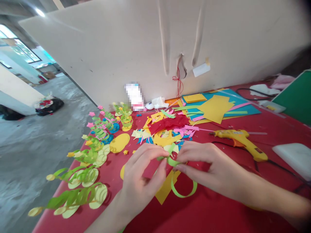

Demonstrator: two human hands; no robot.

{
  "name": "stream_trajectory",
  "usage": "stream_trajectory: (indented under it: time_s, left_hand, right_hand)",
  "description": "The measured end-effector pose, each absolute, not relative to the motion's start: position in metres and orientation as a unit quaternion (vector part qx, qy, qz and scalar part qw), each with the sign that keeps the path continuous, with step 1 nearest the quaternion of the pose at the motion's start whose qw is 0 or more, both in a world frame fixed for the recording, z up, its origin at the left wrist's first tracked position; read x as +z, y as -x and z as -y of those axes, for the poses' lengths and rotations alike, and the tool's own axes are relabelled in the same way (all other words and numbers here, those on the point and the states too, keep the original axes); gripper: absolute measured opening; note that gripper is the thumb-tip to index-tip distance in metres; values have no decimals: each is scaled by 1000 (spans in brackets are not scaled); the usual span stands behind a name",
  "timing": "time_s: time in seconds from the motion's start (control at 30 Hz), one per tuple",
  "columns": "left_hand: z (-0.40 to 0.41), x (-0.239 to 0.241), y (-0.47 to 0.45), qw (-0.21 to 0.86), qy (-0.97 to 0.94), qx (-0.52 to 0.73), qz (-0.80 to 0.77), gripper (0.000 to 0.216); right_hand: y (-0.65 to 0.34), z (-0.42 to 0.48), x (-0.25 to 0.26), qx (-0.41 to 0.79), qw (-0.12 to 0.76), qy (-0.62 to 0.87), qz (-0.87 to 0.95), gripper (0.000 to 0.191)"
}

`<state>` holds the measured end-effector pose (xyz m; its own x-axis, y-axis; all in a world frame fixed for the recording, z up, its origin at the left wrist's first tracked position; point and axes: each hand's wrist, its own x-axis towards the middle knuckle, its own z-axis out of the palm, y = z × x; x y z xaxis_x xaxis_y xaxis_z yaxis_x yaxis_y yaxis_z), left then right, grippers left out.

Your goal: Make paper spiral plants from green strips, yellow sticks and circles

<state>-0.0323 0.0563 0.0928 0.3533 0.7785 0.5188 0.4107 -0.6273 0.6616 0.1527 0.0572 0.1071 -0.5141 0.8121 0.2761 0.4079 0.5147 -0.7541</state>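
Both my hands meet over the red table [218, 210], pinching a curled green paper strip [181, 192]. My left hand [141, 176] grips one end of the strip between thumb and fingers. My right hand [206, 165] pinches the strip just to the right, fingers closed. The strip's loose loop hangs down below my hands over a yellow paper piece [166, 189] lying on the table.
Several green paper spirals on yellow discs [80, 194] line the table's left edge. Coloured paper scraps [167, 129] are heaped behind my hands. A yellow glue gun [240, 142] lies to the right, with paper sheets [216, 108] behind it. A beige board [145, 48] stands at the back.
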Motion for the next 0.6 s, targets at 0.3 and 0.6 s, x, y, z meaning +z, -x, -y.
stream_trajectory:
  time_s: [0.3, 0.6]
  left_hand:
    - [-57, 94, 33, 176, -758, 452, -437, 27]
    - [-55, 91, 29, 137, -796, 409, -425, 23]
  right_hand:
    - [-161, -57, 110, 272, 304, 372, 834, 20]
    - [-159, -55, 99, 267, 243, 408, 838, 15]
